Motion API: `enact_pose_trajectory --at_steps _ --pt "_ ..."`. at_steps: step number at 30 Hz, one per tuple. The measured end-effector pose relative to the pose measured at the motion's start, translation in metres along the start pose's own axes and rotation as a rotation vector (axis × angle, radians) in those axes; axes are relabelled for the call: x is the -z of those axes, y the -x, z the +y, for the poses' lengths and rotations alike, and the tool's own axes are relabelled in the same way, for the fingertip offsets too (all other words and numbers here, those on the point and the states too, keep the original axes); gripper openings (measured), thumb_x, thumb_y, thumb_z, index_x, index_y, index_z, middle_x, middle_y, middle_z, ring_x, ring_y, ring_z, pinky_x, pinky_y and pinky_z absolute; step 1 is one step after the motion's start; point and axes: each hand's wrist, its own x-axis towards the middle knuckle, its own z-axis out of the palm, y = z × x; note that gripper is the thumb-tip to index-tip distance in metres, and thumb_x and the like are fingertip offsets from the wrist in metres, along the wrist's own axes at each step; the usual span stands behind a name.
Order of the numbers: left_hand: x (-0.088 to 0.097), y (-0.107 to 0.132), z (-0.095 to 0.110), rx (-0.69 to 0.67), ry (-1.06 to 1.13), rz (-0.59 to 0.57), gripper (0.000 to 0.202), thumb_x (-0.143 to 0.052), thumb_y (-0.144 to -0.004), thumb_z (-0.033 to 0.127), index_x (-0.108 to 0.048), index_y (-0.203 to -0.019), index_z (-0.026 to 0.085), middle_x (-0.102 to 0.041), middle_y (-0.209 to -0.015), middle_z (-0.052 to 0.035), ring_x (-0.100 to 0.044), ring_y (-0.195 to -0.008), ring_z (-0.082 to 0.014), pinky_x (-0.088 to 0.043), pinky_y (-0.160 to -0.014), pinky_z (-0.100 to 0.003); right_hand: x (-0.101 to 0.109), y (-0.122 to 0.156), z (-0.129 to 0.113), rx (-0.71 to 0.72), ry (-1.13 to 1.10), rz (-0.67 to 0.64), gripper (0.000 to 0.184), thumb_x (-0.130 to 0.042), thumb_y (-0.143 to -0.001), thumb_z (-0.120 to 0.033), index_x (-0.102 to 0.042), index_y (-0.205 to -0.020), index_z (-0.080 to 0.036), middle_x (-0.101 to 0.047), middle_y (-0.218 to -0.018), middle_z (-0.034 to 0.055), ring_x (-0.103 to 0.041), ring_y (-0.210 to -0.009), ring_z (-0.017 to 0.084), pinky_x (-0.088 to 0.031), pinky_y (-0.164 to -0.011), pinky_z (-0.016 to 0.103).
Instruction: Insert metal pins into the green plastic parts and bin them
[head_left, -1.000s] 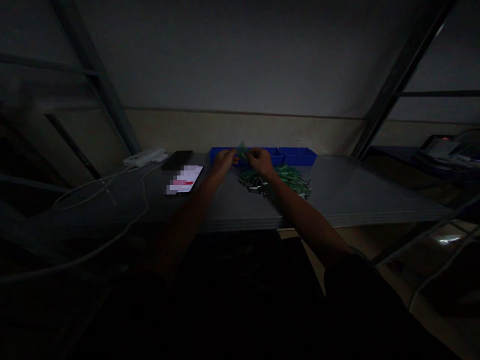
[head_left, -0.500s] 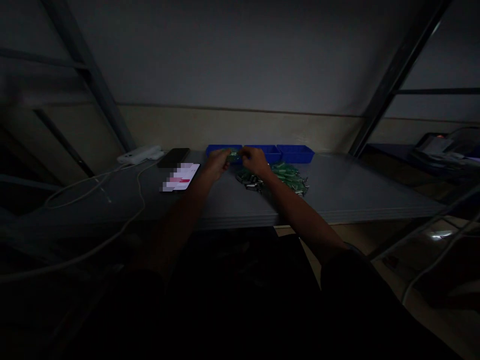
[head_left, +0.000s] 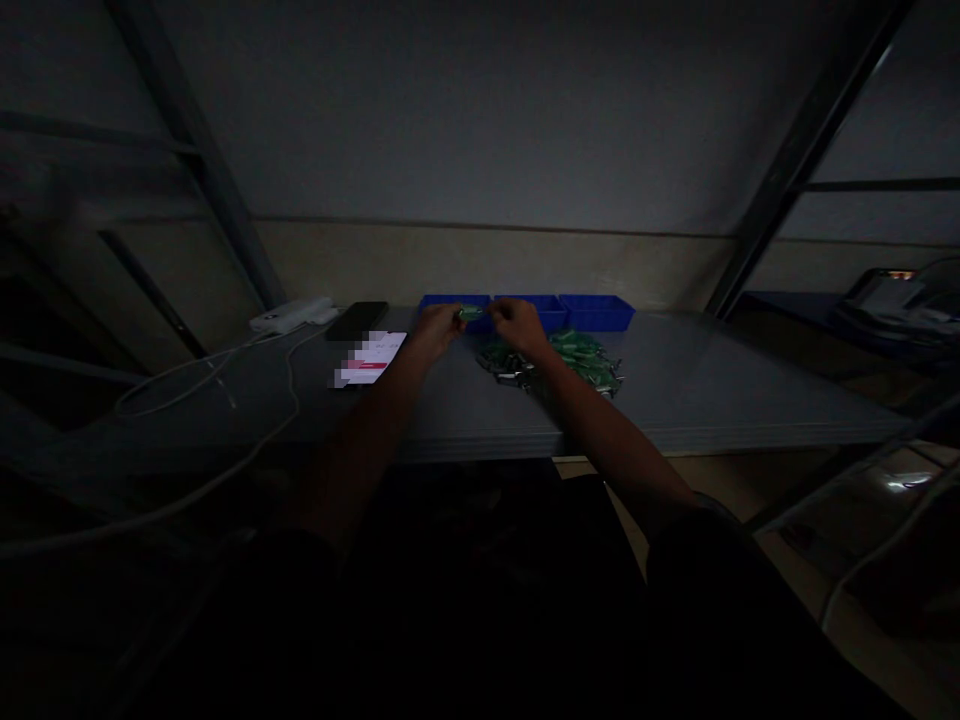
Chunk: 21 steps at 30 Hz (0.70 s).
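Note:
My left hand (head_left: pixel 437 332) is closed on a small green piece (head_left: pixel 470 313), translucent-looking and too dim to name more exactly. It is held above the table's back part, in front of the blue bins. Just to its right, my right hand (head_left: pixel 519 325) has its fingers pinched together near the piece's right end; whether anything is between them cannot be made out. Below and right of my right hand lies a heap of similar green pieces (head_left: pixel 585 360) with shiny metal ends, partly hidden by my right forearm.
Three blue bins, a left one (head_left: pixel 431 299), a middle one (head_left: pixel 551 318) and a right one (head_left: pixel 598 314), stand along the wall. A lit phone (head_left: pixel 373 358), a dark phone-like slab (head_left: pixel 358 320) and a white power strip (head_left: pixel 294 316) with cables lie left on the grey table (head_left: pixel 712 375).
My right hand's fingers have drawn slightly away from my left hand, so more of the green piece shows. The whole view has shifted a little.

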Motion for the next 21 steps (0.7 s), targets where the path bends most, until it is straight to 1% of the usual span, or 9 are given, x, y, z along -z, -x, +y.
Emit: enact_pose_trajectory --at_steps 3,5,7,9,11,14,16,18,21 --pt "-0.003 -0.014 0.01 -0.02 0.097 0.021 0.011 -0.057 -0.087 0.02 -0.057 -0.078 0.014 -0.055 -0.063 -0.0007 -0.059 -0.061 -0.0088 -0.051 -0.063 -0.018 0.006 -0.002 0.003 -0.06 0.016 0.037 0.031 -0.045 -0.084 -0.022 -0.071 -0.097 -0.014 -0.071 -0.094 0.0082 -0.065 -0.089 0.018 -0.046 -0.083 0.027" --pt "-0.004 -0.019 0.014 -0.051 0.098 -0.023 0.018 -0.06 -0.086 0.033 -0.058 -0.09 0.015 -0.059 -0.073 -0.0034 -0.063 -0.071 -0.0112 -0.052 -0.069 -0.02 0.011 -0.003 0.006 -0.108 0.023 0.056 0.031 -0.045 -0.084 -0.024 -0.071 -0.098 -0.014 -0.071 -0.096 0.0087 -0.065 -0.091 0.019 -0.046 -0.083 0.028" --pt "-0.002 -0.017 0.014 -0.1 0.035 -0.098 0.027 -0.061 -0.085 0.039 -0.057 -0.1 0.017 -0.062 -0.083 -0.0058 -0.064 -0.079 -0.0127 -0.052 -0.073 -0.022 0.016 -0.004 0.009 -0.118 0.027 0.019 0.031 -0.047 -0.083 -0.024 -0.07 -0.1 -0.014 -0.071 -0.095 0.0085 -0.065 -0.089 0.019 -0.047 -0.082 0.028" --pt "0.0 -0.01 0.009 -0.156 -0.059 -0.156 0.028 -0.057 -0.087 0.039 -0.056 -0.106 0.018 -0.064 -0.092 -0.0069 -0.064 -0.084 -0.0127 -0.051 -0.076 -0.023 0.019 -0.004 0.011 -0.079 0.038 -0.094 0.031 -0.051 -0.08 -0.025 -0.07 -0.103 -0.014 -0.071 -0.096 0.0078 -0.065 -0.087 0.02 -0.048 -0.081 0.029" --pt "0.001 0.0 0.0 -0.203 -0.187 -0.181 0.026 -0.054 -0.089 0.034 -0.057 -0.109 0.018 -0.064 -0.097 -0.0073 -0.063 -0.086 -0.0133 -0.05 -0.077 -0.024 0.018 -0.003 0.013 -0.039 0.064 -0.247 0.035 -0.057 -0.077 -0.028 -0.068 -0.107 -0.015 -0.071 -0.1 0.0073 -0.065 -0.088 0.021 -0.048 -0.08 0.029" --pt "-0.002 0.012 -0.016 -0.319 -0.451 -0.175 0.022 -0.056 -0.086 0.028 -0.06 -0.103 0.016 -0.065 -0.097 -0.0082 -0.062 -0.088 -0.0164 -0.048 -0.079 -0.026 0.011 -0.001 0.014 -0.048 0.137 -0.436 0.048 -0.065 -0.071 -0.033 -0.064 -0.117 -0.018 -0.069 -0.108 0.0089 -0.066 -0.091 0.023 -0.05 -0.077 0.029" --pt "-0.006 0.015 -0.026 -0.416 -0.634 -0.188 0.018 -0.061 -0.081 0.023 -0.063 -0.097 0.016 -0.067 -0.094 -0.0083 -0.062 -0.09 -0.019 -0.047 -0.083 -0.028 0.006 0.0 0.013 -0.044 0.186 -0.481 0.051 -0.068 -0.068 -0.031 -0.063 -0.118 -0.018 -0.069 -0.111 0.0111 -0.066 -0.092 0.025 -0.05 -0.076 0.029" --pt "-0.009 0.015 -0.032 -0.474 -0.75 -0.23 0.017 -0.063 -0.077 0.019 -0.064 -0.094 0.016 -0.068 -0.093 -0.0085 -0.062 -0.091 -0.0207 -0.045 -0.087 -0.03 0.003 0.001 0.011 -0.015 0.218 -0.476 0.046 -0.068 -0.068 -0.023 -0.065 -0.113 -0.016 -0.069 -0.111 0.0129 -0.066 -0.094 0.026 -0.05 -0.077 0.029" --pt "-0.007 0.011 -0.037 -0.473 -0.81 -0.248 0.019 -0.065 -0.075 0.018 -0.064 -0.094 0.016 -0.069 -0.093 -0.009 -0.062 -0.092 -0.0221 -0.045 -0.087 -0.031 0.001 0.001 0.011 -0.002 0.217 -0.412 0.041 -0.061 -0.067 -0.01 -0.067 -0.107 -0.014 -0.07 -0.106 0.0124 -0.066 -0.093 0.025 -0.049 -0.078 0.027"
